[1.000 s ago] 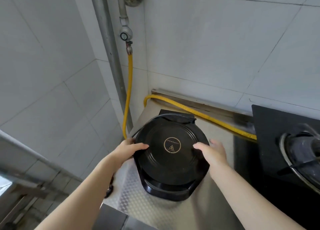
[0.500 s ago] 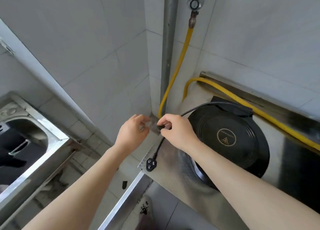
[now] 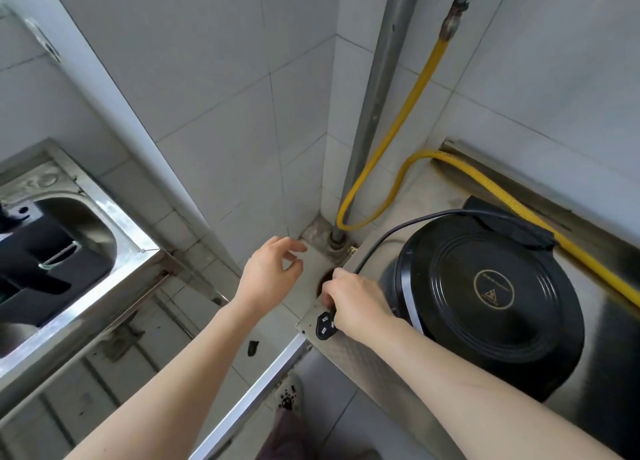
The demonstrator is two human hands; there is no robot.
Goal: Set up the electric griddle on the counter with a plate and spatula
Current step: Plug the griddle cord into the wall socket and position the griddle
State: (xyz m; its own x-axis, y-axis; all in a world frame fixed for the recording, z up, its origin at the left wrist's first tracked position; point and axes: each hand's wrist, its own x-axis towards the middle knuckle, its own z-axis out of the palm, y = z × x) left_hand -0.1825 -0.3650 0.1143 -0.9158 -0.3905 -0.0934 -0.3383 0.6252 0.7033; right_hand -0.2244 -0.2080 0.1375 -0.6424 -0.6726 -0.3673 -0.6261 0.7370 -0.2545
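A: Two hands [image 3: 311, 286] work at the near corner of the steel surface [image 3: 363, 359]. The right hand [image 3: 356, 300] is closed around the black cord just above its plug [image 3: 325, 324], whose three prongs face up over the corner. The left hand [image 3: 268, 274] is open, fingers loosely curled, holding nothing, hovering over the gap beside the surface.

B: And the electric griddle [image 3: 491, 293]?

A: It sits on the surface just past the right hand, lid shut, its cord [image 3: 398, 232] running from the back housing round the left rim to the person's grip. No plate or spatula is in view, so the task looks early.

B: What would make the plugging step go well?

A: Probably passing the plug to the free left hand, or gripping the plug body rather than the cord, so the prongs can be turned and aimed. No socket is visible, so where the cord must go cannot be told.

B: Anything further back to mind?

A: The yellow gas hose [image 3: 398, 140] loops behind the griddle against the tiled wall [image 3: 225, 113]. The cord would best stay clear of it, and slack enough not to drag the griddle.
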